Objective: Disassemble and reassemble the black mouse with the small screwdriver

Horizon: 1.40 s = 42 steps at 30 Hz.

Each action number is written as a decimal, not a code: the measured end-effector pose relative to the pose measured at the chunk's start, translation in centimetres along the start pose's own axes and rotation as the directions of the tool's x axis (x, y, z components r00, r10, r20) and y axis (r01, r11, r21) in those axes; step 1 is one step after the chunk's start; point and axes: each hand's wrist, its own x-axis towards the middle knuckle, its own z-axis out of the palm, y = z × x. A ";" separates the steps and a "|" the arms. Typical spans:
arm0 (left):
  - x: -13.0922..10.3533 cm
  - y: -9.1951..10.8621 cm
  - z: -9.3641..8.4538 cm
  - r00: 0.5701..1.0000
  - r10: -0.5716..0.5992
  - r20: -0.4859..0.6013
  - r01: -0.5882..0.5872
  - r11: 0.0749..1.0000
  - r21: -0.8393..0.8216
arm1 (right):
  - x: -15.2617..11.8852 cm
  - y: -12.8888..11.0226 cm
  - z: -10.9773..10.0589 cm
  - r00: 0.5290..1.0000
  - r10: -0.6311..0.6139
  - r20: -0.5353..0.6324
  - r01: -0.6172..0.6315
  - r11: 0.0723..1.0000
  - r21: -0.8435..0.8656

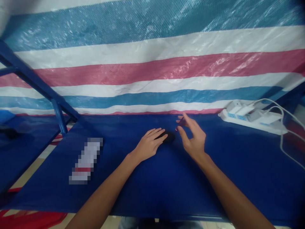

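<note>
My left hand point(150, 144) reaches over a black rounded object point(170, 136) on the blue surface point(164, 184). Its fingers are at the object's left side and cover part of it, so the object's kind does not show. To the right and slightly above, my right hand point(194, 135) is raised, thumb and fingers pinching a small dark purple-red piece point(180, 123). That piece is mostly hidden by the fingers and too small to name.
A white power strip point(254, 119) with plugged-in chargers and cables lies at the back right. On the left lies a pixelated phone-shaped object point(87, 160). Blue metal bars point(59, 116) stand at the left, and a striped plastic sheet point(152, 71) hangs behind.
</note>
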 end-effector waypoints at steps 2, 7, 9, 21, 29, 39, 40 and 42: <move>0.0 0.0 0.0 1.000 0.001 -0.001 -0.001 1.000 -0.005 | 0.0 -0.1 0.0 0.999 -0.011 0.050 0.010 1.000 0.020; 0.1 0.0 0.0 1.000 -0.008 -0.003 0.008 1.000 -0.020 | -0.1 0.2 0.0 0.999 0.016 -0.049 -0.017 1.000 -0.021; 0.1 0.0 0.0 1.000 -0.013 -0.006 0.013 1.000 -0.028 | 0.0 0.2 0.0 0.999 0.024 -0.032 -0.024 1.000 0.004; 0.2 0.0 -0.1 0.999 -0.038 0.012 0.038 0.998 -0.047 | 0.1 0.1 -0.1 1.000 0.028 0.000 -0.028 0.999 -0.018; 0.2 0.0 -0.1 0.999 -0.037 0.024 0.038 0.999 -0.029 | 0.2 0.1 -0.2 0.998 0.049 -0.044 -0.051 0.998 -0.031; 0.1 0.0 -0.1 0.999 -0.026 0.031 0.026 1.000 -0.010 | 0.1 0.0 -0.2 0.999 0.037 -0.003 -0.037 0.999 -0.004; 0.1 0.0 -0.1 0.999 -0.024 0.027 0.024 1.000 -0.013 | 0.1 0.0 -0.2 0.999 0.037 0.029 -0.037 0.999 0.010; 0.1 0.1 -0.2 1.000 -0.019 0.023 0.019 1.000 -0.016 | 0.1 -0.1 -0.3 0.998 0.039 0.043 -0.039 0.999 0.012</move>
